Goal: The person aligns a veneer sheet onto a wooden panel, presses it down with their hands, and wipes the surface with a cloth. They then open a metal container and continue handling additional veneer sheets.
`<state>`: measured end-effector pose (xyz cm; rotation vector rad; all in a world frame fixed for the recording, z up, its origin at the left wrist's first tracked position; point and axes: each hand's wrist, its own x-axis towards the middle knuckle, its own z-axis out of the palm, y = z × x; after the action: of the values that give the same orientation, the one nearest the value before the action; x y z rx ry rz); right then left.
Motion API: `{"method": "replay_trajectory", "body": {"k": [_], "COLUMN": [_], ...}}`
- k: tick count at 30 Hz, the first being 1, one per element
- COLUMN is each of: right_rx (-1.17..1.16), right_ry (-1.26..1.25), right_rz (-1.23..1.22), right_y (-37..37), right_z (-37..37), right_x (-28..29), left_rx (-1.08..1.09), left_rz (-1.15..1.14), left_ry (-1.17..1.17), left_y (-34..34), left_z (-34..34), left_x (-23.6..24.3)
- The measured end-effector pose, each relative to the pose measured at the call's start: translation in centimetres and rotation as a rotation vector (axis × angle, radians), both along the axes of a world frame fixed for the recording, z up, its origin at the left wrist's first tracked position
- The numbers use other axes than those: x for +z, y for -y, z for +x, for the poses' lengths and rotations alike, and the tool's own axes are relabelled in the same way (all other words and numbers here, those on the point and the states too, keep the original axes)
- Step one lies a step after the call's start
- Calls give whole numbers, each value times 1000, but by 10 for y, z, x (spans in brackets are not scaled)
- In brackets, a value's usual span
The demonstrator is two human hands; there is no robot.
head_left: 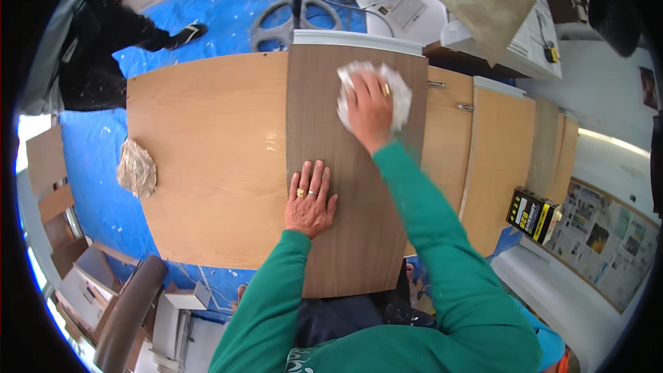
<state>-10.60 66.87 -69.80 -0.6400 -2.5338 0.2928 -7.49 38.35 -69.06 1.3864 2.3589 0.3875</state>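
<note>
A brown wood-grain panel [352, 228] lies lengthwise in front of me, on top of a pale wood board [207, 159]. My left hand [311, 200] rests flat on the panel's left part, fingers stretched out and wearing rings. Farther away, my right hand [371, 114] presses a crumpled whitish cloth [399, 105] onto the panel's far right part. The fingers are bent over the cloth, which bunches out around them. A second crumpled cloth [137, 169], beige, lies at the left edge of the pale board.
Another person [90, 48] stands at the far left on blue sheeting [97, 166]. A pedestal stand [297, 17] is beyond the panel. Pale panels with hinges [464, 106] lie to the right, with a black-and-yellow tin [532, 213] on them. A brown roll [131, 311] leans at lower left.
</note>
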Motion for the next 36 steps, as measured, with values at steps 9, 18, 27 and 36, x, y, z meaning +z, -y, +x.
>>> {"method": "replay_trajectory", "body": {"k": [9, 18, 27, 36], "right_rx": [-212, -311, -393, -400], "right_ry": [10, 125, 111, 41], "right_rz": [36, -11, -75, -130], "right_y": [-52, 16, -36, -48], "right_z": [79, 152, 131, 130], "right_x": [4, 6, 17, 17], "left_rx": [-15, -14, -46, -64], "left_rz": [27, -13, 20, 16], "left_ry": [-10, -42, -51, -82], "left_y": [-3, 0, -4, -7], "left_z": [3, 1, 5, 6], "left_x": [-1, -5, -2, -4]}}
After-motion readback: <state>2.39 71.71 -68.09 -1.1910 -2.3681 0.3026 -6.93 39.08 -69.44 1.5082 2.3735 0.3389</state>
